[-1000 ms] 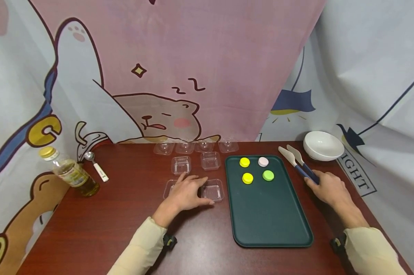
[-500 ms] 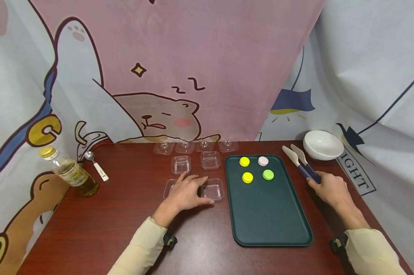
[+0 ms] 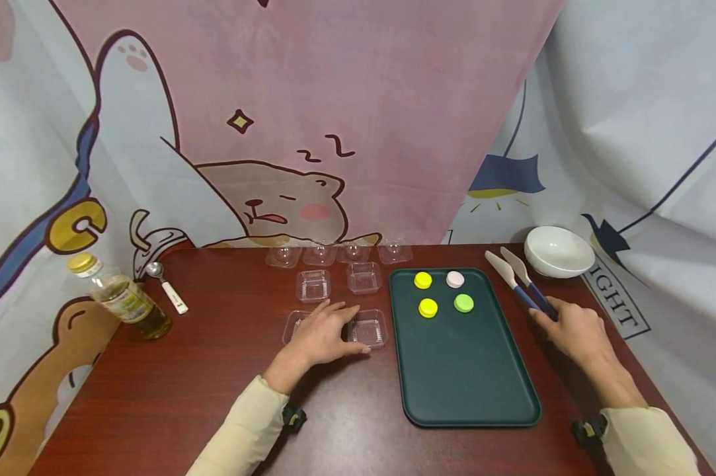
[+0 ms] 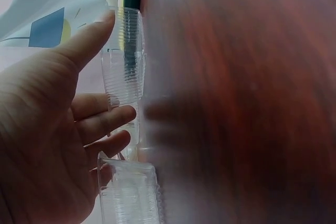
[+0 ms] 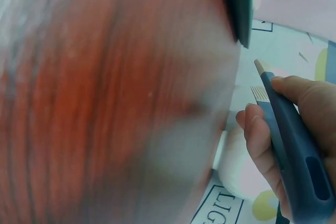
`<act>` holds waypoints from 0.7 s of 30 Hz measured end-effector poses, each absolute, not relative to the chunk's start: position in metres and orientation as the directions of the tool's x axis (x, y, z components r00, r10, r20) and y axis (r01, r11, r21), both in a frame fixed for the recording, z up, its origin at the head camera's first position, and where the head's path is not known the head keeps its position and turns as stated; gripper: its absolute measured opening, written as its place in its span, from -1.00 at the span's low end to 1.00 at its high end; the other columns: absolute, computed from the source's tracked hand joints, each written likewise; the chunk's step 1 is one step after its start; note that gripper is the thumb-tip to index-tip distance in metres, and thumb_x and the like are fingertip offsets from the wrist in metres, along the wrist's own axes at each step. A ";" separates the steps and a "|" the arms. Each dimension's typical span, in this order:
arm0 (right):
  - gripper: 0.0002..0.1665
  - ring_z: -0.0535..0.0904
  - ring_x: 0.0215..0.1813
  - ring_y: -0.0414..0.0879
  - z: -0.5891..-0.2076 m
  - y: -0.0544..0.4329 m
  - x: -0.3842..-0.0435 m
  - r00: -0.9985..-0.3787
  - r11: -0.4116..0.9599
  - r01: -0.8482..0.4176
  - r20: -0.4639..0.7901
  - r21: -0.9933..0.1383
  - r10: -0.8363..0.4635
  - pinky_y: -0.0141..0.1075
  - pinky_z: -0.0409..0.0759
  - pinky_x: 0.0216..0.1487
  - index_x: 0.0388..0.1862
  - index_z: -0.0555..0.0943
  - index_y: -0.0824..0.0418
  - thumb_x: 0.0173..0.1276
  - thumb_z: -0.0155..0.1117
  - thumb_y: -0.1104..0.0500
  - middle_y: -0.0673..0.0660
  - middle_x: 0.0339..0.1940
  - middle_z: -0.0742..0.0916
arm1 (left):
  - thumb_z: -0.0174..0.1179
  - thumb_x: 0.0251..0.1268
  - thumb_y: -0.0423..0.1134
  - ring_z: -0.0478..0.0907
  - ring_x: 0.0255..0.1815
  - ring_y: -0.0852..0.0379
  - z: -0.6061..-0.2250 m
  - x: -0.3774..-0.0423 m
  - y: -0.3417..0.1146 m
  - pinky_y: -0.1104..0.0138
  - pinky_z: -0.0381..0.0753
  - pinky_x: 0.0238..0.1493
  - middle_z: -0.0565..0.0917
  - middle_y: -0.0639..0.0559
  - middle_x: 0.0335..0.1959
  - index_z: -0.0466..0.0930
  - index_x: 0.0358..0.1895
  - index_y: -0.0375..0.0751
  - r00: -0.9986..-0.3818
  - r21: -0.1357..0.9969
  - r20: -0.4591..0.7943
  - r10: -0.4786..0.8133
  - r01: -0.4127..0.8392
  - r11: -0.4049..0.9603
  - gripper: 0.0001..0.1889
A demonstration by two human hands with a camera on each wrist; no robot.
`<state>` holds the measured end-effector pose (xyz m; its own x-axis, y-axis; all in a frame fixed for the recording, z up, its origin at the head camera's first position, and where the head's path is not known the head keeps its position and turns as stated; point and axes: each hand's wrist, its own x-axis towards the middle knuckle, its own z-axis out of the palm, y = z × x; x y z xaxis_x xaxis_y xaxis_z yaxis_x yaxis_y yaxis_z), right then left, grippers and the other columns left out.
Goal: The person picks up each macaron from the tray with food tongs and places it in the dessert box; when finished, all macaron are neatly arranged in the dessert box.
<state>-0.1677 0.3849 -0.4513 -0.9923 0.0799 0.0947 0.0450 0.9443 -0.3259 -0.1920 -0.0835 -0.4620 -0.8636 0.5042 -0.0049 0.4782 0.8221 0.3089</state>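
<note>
- Beyond the left hand (image 3: 322, 336) and the right hand (image 3: 578, 330): printed cloth (image 3: 363, 99), pink and white, with a drawn animal, eyes shut.
- Beneath both hands: reddish-brown worktop (image 3: 215, 410).
- Between the two hands: dark green tray (image 3: 471, 383), rectangular and low-rimmed, well apart from the left hand's fingers.
- Left hand: thumb and fingers spread apart at the near containers (image 3: 369, 329); whether they touch either one cannot be told.
- Far to the left of the left hand: bottle (image 3: 128, 304), yellow-capped, part-filled with yellowish liquid.
- Right hand: thumb and fingers clamped on the blue handles of the tongs (image 3: 525, 297), whose pale tips point away from the hand and stand apart.
- Just beyond the right hand: white bowl (image 3: 560, 254).
- Either side of the left hand's fingers: the two near containers, clear and square; the left one is partly covered by the hand.
- Beyond the left hand's fingertips: two far containers (image 3: 364, 278), likewise clear, then a row of four domed lids (image 3: 319, 254).
- Left of the left hand, near the bottle: spoon (image 3: 172, 295), white-handled.
- Between the hands, on the tray's far end: four discs (image 3: 428, 308), two yellow, one pale pink, one green.
</note>
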 end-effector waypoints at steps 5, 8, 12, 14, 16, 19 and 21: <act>-0.39 0.50 -0.57 -0.15 -0.446 0.377 -0.164 -0.992 0.942 0.030 0.103 -0.333 0.068 -0.27 0.31 -0.58 0.19 0.54 0.38 0.48 0.25 -0.11 -0.05 -0.68 0.63 | 0.39 0.06 0.37 0.37 0.51 -0.15 -0.462 -0.192 -0.084 0.03 0.21 0.59 0.55 -0.15 0.40 0.42 0.47 -0.14 -0.864 0.344 -0.015 0.504 0.469 0.814 -0.03; -0.37 0.51 -0.59 -0.18 -0.444 0.372 -0.162 -0.993 0.941 0.024 0.104 -0.338 0.062 -0.27 0.32 -0.59 0.21 0.53 0.40 0.49 0.25 -0.12 -0.05 -0.68 0.64 | 0.39 0.06 0.37 0.36 0.52 -0.18 -0.463 -0.192 -0.084 0.03 0.22 0.58 0.53 -0.18 0.41 0.41 0.47 -0.15 -0.863 0.357 -0.018 0.504 0.465 0.810 -0.03; -0.38 0.50 -0.60 -0.18 -0.440 0.365 -0.158 -0.992 0.940 0.000 0.121 -0.340 0.044 -0.27 0.32 -0.59 0.22 0.54 0.39 0.49 0.25 -0.11 -0.06 -0.68 0.62 | 0.39 0.06 0.36 0.36 0.52 -0.19 -0.463 -0.191 -0.084 0.03 0.23 0.58 0.52 -0.18 0.42 0.41 0.47 -0.15 -0.863 0.355 -0.024 0.505 0.465 0.811 -0.03; -0.39 0.47 -0.61 -0.18 -0.438 0.362 -0.156 -0.991 0.941 -0.011 0.128 -0.339 0.035 -0.27 0.31 -0.60 0.22 0.54 0.39 0.49 0.25 -0.09 -0.05 -0.70 0.59 | 0.39 0.07 0.36 0.35 0.52 -0.20 -0.462 -0.191 -0.084 0.03 0.23 0.58 0.51 -0.19 0.43 0.40 0.48 -0.14 -0.864 0.353 -0.032 0.502 0.460 0.815 -0.03; -0.41 0.46 -0.62 -0.17 -0.436 0.358 -0.154 -0.990 0.941 -0.019 0.136 -0.338 0.029 -0.28 0.29 -0.60 0.22 0.55 0.39 0.49 0.26 -0.07 -0.05 -0.71 0.58 | 0.39 0.07 0.37 0.34 0.53 -0.21 -0.462 -0.191 -0.084 0.03 0.25 0.57 0.50 -0.19 0.43 0.40 0.48 -0.13 -0.867 0.356 -0.038 0.497 0.454 0.817 -0.03; -0.44 0.44 -0.59 -0.13 -0.435 0.355 -0.153 -0.987 0.945 -0.035 0.158 -0.326 0.018 -0.25 0.30 -0.59 0.20 0.56 0.38 0.46 0.30 -0.03 -0.04 -0.70 0.57 | 0.39 0.07 0.36 0.33 0.53 -0.23 -0.462 -0.192 -0.083 0.01 0.28 0.55 0.48 -0.20 0.45 0.39 0.49 -0.13 -0.868 0.366 -0.044 0.495 0.447 0.816 -0.03; -0.45 0.47 -0.56 -0.08 -0.434 0.354 -0.153 -0.985 0.947 -0.046 0.174 -0.317 0.011 -0.16 0.39 -0.58 0.19 0.58 0.37 0.44 0.33 -0.01 -0.01 -0.67 0.60 | 0.40 0.07 0.34 0.32 0.54 -0.23 -0.461 -0.193 -0.082 0.01 0.28 0.55 0.48 -0.20 0.45 0.39 0.49 -0.14 -0.866 0.369 -0.044 0.499 0.450 0.813 -0.03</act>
